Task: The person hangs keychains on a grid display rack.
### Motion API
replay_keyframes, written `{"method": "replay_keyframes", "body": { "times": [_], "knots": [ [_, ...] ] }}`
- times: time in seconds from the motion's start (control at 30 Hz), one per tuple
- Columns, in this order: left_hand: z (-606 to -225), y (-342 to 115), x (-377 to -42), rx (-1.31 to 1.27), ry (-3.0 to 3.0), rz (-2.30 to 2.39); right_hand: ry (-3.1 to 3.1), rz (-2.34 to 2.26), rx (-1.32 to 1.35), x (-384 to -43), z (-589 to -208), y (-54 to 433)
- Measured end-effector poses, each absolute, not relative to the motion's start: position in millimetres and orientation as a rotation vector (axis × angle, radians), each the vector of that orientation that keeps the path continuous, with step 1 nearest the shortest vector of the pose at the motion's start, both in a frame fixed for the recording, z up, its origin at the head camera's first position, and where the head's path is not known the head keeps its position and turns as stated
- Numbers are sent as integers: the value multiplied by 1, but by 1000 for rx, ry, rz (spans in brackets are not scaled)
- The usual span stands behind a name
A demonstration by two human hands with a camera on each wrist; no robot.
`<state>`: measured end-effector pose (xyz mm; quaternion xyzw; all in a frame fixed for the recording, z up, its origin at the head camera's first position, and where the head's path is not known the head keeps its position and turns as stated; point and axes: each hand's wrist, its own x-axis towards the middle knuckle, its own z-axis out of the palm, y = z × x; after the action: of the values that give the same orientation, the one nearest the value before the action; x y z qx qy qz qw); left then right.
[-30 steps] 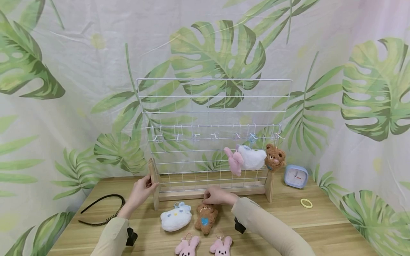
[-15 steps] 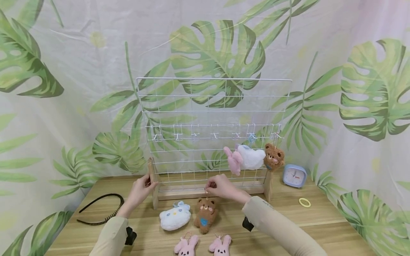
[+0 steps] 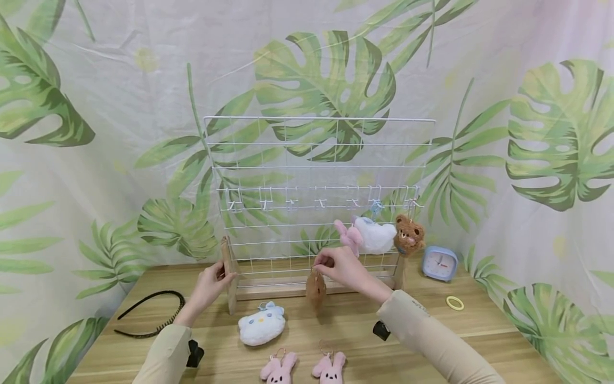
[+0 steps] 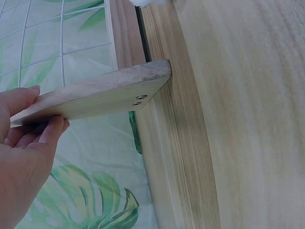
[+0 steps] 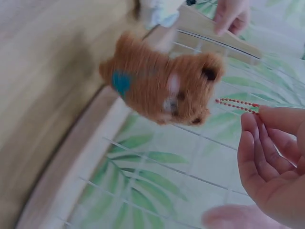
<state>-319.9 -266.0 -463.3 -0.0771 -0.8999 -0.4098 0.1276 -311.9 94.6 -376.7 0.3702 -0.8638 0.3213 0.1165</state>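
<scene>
My right hand (image 3: pixel 341 264) pinches the red ball chain (image 5: pixel 236 102) of a brown plush bear keychain (image 5: pixel 157 86). In the head view the bear hangs edge-on below the fingers, in front of the rack's lower part; a blue patch marks its belly. My left hand (image 3: pixel 209 284) holds the wooden side post (image 4: pixel 105 90) of the rack, thumb on one face and fingers on the other. Above stands the white wire grid (image 3: pixel 288 167), with a row of hooks. From its right-hand hooks hang a pink bunny (image 3: pixel 349 237), a white plush (image 3: pixel 375 236) and another brown bear (image 3: pixel 409 234).
On the wooden table (image 3: pixel 384 362) lie a white plush with a blue bow (image 3: pixel 261 325) and two pink bunny keychains (image 3: pixel 279 369) near the front. A black headband (image 3: pixel 179 306) is at left. To the right are a blue clock (image 3: pixel 439 263) and a yellow ring (image 3: pixel 454 303).
My right hand has raised the brown bear by its chain from the table, up and slightly right, and the bear has turned edge-on. The left hand has stayed on the post.
</scene>
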Motion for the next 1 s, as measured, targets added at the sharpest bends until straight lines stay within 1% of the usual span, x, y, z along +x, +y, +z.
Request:
{"method": "replay_keyframes", "body": {
  "times": [0.4, 0.63, 0.83, 1.0],
  "knots": [
    [-464, -266, -321, -224, -2615, -1214, -2399, 1007, 997, -301, -314, 104],
    [-463, -267, -321, -228, -2615, -1206, -2301, 944, 956, -301, -276, 109],
    [-464, -267, -321, -227, -2617, -1196, -2278, 878, 932, -312, -260, 107],
    [-465, -267, -320, -217, -2618, -1187, -2330, 830, 928, -324, -258, 103]
  ]
}}
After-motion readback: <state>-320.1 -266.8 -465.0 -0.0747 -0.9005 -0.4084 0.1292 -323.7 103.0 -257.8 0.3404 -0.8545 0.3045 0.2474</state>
